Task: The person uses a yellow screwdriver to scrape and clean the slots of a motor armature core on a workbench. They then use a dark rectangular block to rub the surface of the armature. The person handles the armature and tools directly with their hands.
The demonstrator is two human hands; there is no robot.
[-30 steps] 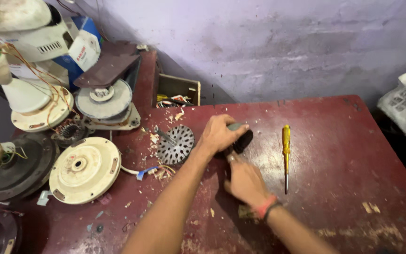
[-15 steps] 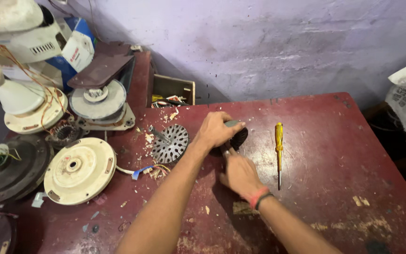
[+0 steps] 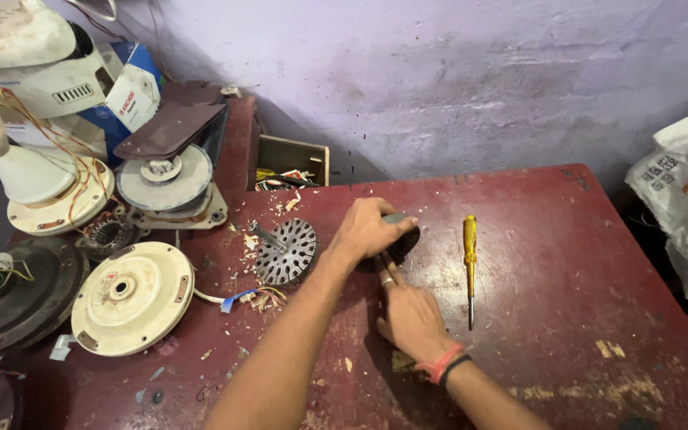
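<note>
Together our fingers close on the dark round part point(image 3: 402, 239): left hand point(image 3: 368, 229) curled over it, right hand point(image 3: 409, 314) steadying below, on the red table point(image 3: 567, 263). Yellow screwdriver point(image 3: 469, 267) lies unused; slotted rotor point(image 3: 284, 251) already sits apart.

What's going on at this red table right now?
A person leans over a worn red table. The left hand presses down on a dark round part, and the right hand steadies it from below. A yellow screwdriver lies just beside them, with a slotted metal disc and cream motor cover nearby.
</note>
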